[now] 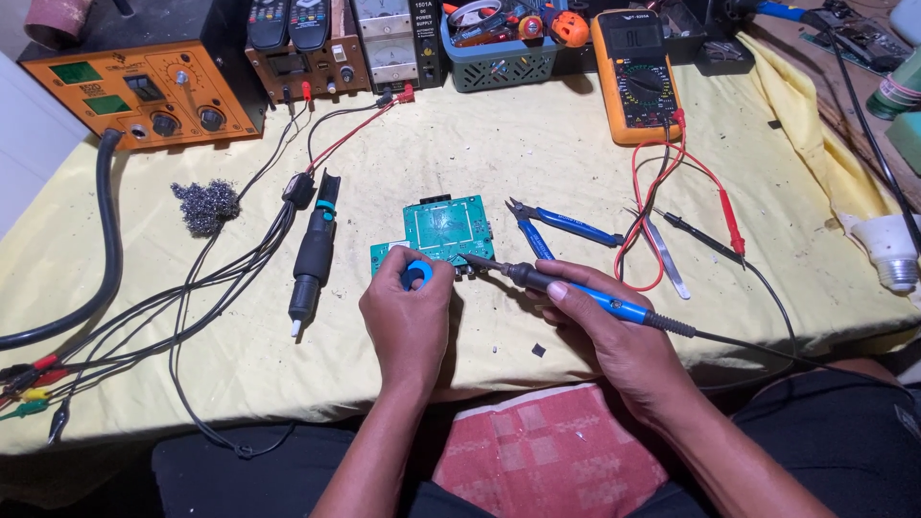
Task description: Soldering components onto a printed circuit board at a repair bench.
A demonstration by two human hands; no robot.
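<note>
While the left hand (408,317) pinches a blue spool (416,276), the right hand (614,331) grips a soldering iron (576,291). Both meet at the green circuit board (443,230), mid-frame. Bare yellow cloth (537,163) lies above it.

You have 1 green circuit board (446,230), 1 soldering iron (576,291), 1 desoldering pump (313,259). Also 1 yellow multimeter (634,75), 1 pr blue cutters (556,226), 1 tweezers (664,259).

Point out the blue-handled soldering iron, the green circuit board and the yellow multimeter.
blue-handled soldering iron (614,307), head view, on the blue grip.
green circuit board (447,228), head view, on the board's bare upper face.
yellow multimeter (638,82), head view, on its dial.
</note>
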